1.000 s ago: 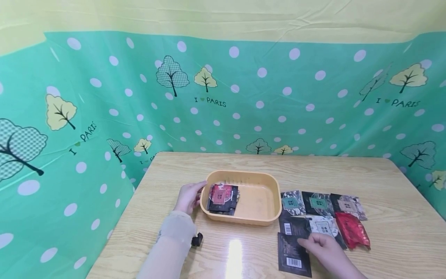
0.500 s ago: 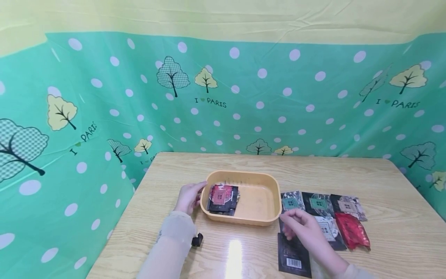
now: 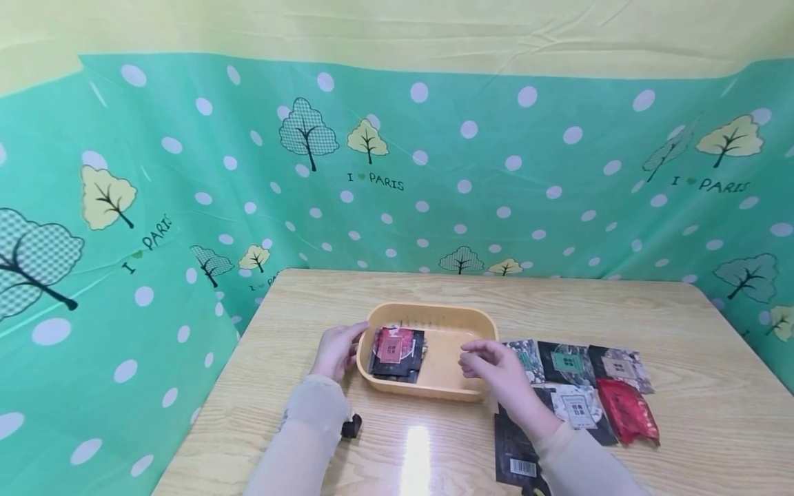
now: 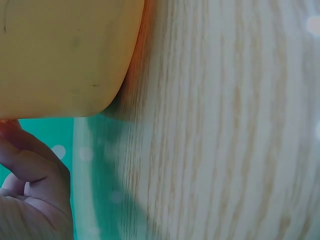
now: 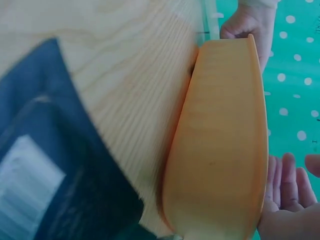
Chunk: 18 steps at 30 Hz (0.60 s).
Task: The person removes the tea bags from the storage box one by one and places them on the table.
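Observation:
My left hand (image 3: 336,353) holds the left end of a yellow-orange plastic tray (image 3: 428,393), fingers at its rim. Inside the tray's left half lies a small pile of sachets, a black one with a red picture (image 3: 392,351) on top. Over the tray's right end hovers my right hand (image 3: 501,379), its fingers loosely bent in the head view. The right wrist view shows that hand (image 5: 290,205) beside the tray's wall (image 5: 215,140), thumb apart from the fingers and nothing between them.
Right of the tray lie several flat sachets in rows: green-labelled (image 3: 566,362), beige-labelled (image 3: 618,367), white-fronted (image 3: 577,408), shiny red (image 3: 628,411) and black with a barcode (image 3: 517,461). A small black object (image 3: 351,426) sits by the left sleeve. A patterned curtain (image 3: 434,172) hangs behind the table.
My right hand has moved from the black sachet at the lower right, up and left, to over the tray's right end. The left hand, tray and sachets stay in place.

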Available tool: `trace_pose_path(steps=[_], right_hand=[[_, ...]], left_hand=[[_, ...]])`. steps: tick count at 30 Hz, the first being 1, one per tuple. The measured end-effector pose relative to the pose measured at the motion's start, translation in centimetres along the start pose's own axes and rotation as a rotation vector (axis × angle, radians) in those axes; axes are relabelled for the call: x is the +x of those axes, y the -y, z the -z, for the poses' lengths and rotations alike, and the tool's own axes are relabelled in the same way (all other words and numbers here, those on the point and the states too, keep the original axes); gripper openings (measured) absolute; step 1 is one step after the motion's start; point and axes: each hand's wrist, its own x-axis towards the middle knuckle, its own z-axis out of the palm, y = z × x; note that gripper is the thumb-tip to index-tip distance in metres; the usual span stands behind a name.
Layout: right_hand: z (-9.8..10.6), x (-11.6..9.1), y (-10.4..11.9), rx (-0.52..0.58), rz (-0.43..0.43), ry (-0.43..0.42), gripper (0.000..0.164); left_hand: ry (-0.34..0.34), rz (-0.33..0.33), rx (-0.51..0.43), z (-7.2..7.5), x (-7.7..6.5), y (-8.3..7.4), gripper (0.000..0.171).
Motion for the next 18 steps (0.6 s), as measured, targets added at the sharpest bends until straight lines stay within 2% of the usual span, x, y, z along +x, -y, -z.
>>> trace_pose_path(steps=[9,18], right_hand=[[-2.8,2.0,-0.5,-0.014,-0.02,0.067,0.021],[-4.8,3.6,-0.9,-0.038,-0.05,0.147,0.026]], left_hand=[[0.001,-0.003,0.001,0.0,0.1,0.1,0.034],[-0.004,-0.01,-0.012,0.0,0.1,0.1,0.034]])
